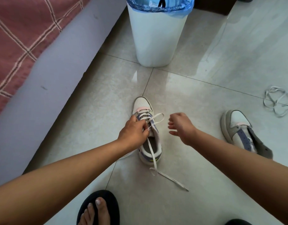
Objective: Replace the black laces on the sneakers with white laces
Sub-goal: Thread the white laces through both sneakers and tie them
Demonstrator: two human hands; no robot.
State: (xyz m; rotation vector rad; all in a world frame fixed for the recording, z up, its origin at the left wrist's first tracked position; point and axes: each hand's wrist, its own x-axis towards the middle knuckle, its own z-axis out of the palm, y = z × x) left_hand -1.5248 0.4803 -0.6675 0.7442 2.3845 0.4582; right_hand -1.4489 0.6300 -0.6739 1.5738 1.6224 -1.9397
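Midway through lacing the first sneaker (145, 127) on the floor, the left hand (133, 132) pinched the white lace (152, 153) at the eyelets; the right hand (180, 125) hovered beside, fingers loose, holding nothing. Next, likely threading the free end across.

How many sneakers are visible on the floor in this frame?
2. One sneaker sits centre, under the left hand, partly laced white. The other sneaker lies right, unlaced, behind the right forearm.

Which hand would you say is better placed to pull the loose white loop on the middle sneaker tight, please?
Probably the right hand: it is open, holds nothing, and hovers right beside the white lace loop on the sneaker. The left hand already pinches the lace at the eyelets.
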